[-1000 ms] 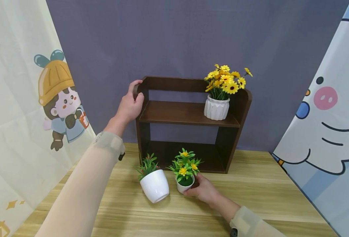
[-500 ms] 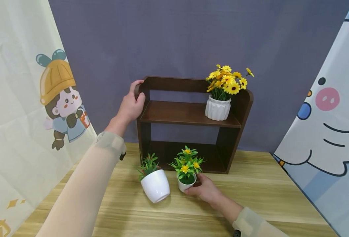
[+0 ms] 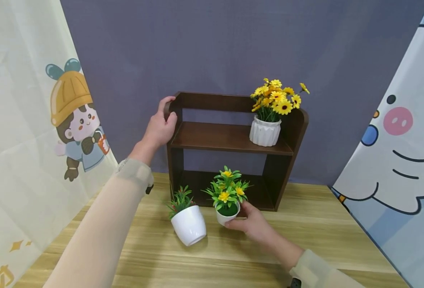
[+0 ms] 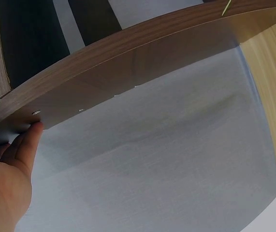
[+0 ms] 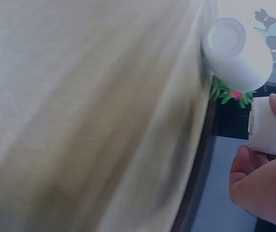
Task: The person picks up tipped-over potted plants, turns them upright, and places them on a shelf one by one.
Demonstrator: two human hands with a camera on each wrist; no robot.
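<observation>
Fingers (image 3: 247, 207) of my right hand (image 3: 254, 225) grasp a small yellow-flowered plant in a white pot (image 3: 227, 202), meeting the pot wall from about 4 o'clock; the pot stands close to upright. With 12 o'clock straight away from me, the plant is at the near side of the 2-tier brown wooden shelf (image 3: 212, 134), in front of its lower tier. I judge the step in hand to be a lift: the base looks off the surface (image 3: 183, 266), though how high I cannot tell. My left hand (image 3: 158, 127), toward 11 o'clock from the plant, is clasped round the top of the shelf's 9 o'clock side panel, which I take as steadying.

The next move calls, I think, for a level pot, an even squeeze, and the left hand kept firm so the shelf does not shift if bumped.

Edges matter most at 12 o'clock. The lower tier opens toward me, bounded by 2 side panels with the upper board as its roof; the blooms overlap it in the head view, but I cannot tell whether any leaf crosses its front edge. Just beside, between 8 and 9 o'clock, a larger glossy white pot with red-flecked greenery (image 3: 188, 226) lies tilted, base toward 5 o'clock, so swinging that way could knock it. Room is wider at 3 o'clock, along the surface. Up at 1 o'clock, a ribbed white pot of yellow daisies (image 3: 267, 124) stands on the upper tier, with open board on its 9 o'clock side.
</observation>
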